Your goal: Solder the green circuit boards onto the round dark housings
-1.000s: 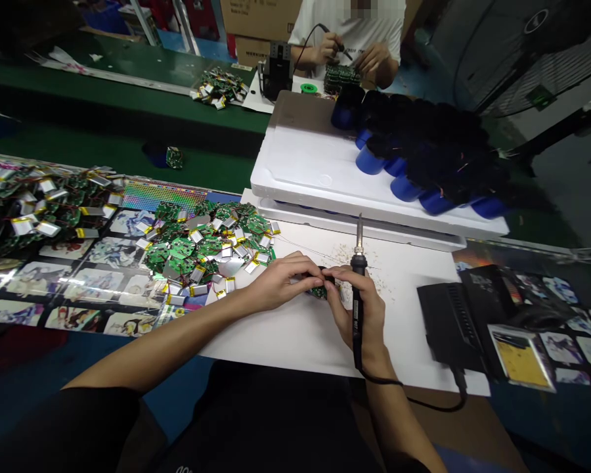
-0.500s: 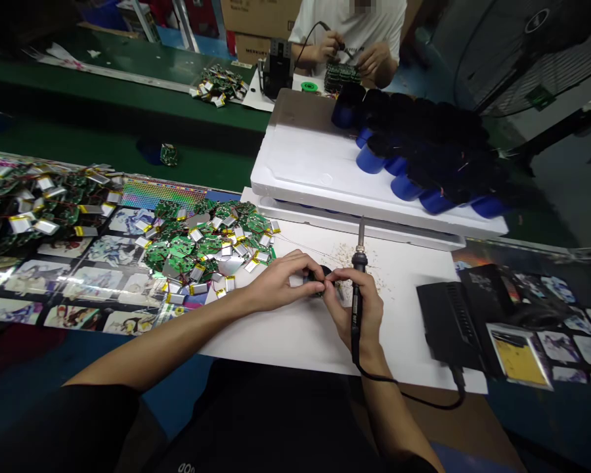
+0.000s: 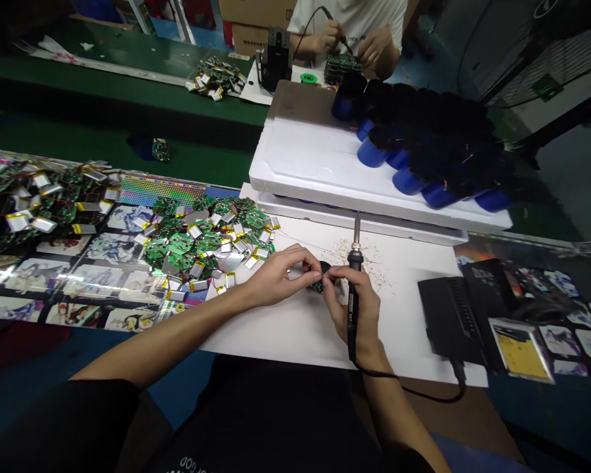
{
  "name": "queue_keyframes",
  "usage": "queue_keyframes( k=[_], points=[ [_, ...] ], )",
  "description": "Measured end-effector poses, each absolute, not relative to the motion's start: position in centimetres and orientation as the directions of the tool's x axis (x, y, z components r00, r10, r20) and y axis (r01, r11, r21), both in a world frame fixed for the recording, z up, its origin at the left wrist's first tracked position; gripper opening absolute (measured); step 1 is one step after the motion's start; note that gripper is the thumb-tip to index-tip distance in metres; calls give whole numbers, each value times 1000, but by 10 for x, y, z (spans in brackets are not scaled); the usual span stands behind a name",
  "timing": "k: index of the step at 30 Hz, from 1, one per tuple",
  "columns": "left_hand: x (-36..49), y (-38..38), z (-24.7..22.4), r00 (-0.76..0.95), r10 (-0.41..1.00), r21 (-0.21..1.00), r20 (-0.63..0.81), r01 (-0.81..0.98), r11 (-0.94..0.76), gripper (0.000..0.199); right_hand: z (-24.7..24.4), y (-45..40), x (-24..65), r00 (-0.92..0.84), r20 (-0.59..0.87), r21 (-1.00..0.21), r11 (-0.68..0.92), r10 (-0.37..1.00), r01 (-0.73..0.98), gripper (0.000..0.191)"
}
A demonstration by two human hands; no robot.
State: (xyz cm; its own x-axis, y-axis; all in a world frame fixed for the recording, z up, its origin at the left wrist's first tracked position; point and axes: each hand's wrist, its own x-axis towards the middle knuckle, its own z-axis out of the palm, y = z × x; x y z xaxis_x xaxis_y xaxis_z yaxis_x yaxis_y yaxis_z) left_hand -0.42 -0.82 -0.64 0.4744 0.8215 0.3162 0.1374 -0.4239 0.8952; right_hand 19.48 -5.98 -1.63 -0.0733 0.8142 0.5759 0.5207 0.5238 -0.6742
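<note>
Leftward slides the blue cup [image 3: 142, 147] on its belt [image 3: 91, 135]! Left hand [image 3: 282, 276] and right hand [image 3: 360, 299] pinch one circuit board [image 3: 318, 286] mid-surface [image 3: 276, 335], soldering iron [image 3: 354, 282] gripped too; seemingly unfinished. Piled boards [image 3: 182, 246], left edge: status unclear.

The iron [image 3: 353, 309] is black with a silver tip [image 3: 357, 226], the boards [image 3: 180, 246] green, the batteries [image 3: 251, 261] silver with yellow bands [image 3: 176, 295], the paper [image 3: 276, 335] and foam [image 3: 305, 144] white, the cups [image 3: 372, 154] blue, the mat [image 3: 79, 301] black with multicoloured panels [image 3: 26, 276].

Cardboard boxes [image 3: 256, 12] — green spool [image 3: 308, 78] nearer
</note>
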Motion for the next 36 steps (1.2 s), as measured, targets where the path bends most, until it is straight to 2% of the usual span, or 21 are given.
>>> queue_keyframes(
  k=[4, 7, 10, 12, 15, 17, 20, 23, 27, 32, 36],
  points=[
    [-5, -7, -7, 488, 782, 842, 388, 158, -516, 13, -8, -69, 204, -54, 563, -673, 495, 825, 550, 28],
    [-5, -6, -9, 544, 714, 772, 441, 177, -611, 11, 1, -79, 217, 42, 503, -761, 420, 863, 494, 12],
    [-5, -6, -12, 597, 679, 728, 428, 218, -650, 11, 10, -84, 233, 104, 391, -889, 346, 915, 299, 36],
    [-5, -7, -13, 609, 682, 716, 404, 254, -651, 11, 16, -85, 242, 145, 343, -931, 316, 928, 180, 48],
    [-4, -7, -15, 613, 683, 713, 398, 261, -650, 11, 20, -83, 253, 165, 297, -954, 286, 941, 88, 38],
    [-4, -6, -16, 606, 682, 717, 410, 249, -652, 10, 18, -83, 259, 165, 278, -956, 256, 946, 143, 27],
    [-3, -6, -18, 592, 685, 721, 425, 235, -651, 10, 13, -85, 264, 239, 339, -914, 259, 910, 312, 20],
    [-2, -6, -20, 589, 697, 736, 410, 237, -634, 9, 9, -86, 265, 273, 389, -887, 278, 880, 369, 14],
    [-1, -6, -19, 586, 710, 754, 391, 237, -612, 9, 12, -84, 265, 196, 433, -836, 310, 880, 452, 10],
    [-1, -6, -16, 597, 731, 778, 332, 266, -570, 9, 16, -77, 265, -23, 419, -836, 395, 908, 380, 6],
    [-2, -7, -16, 600, 735, 783, 317, 272, -560, 8, 15, -75, 263, -78, 408, -858, 411, 910, 308, 5]
  ],
)
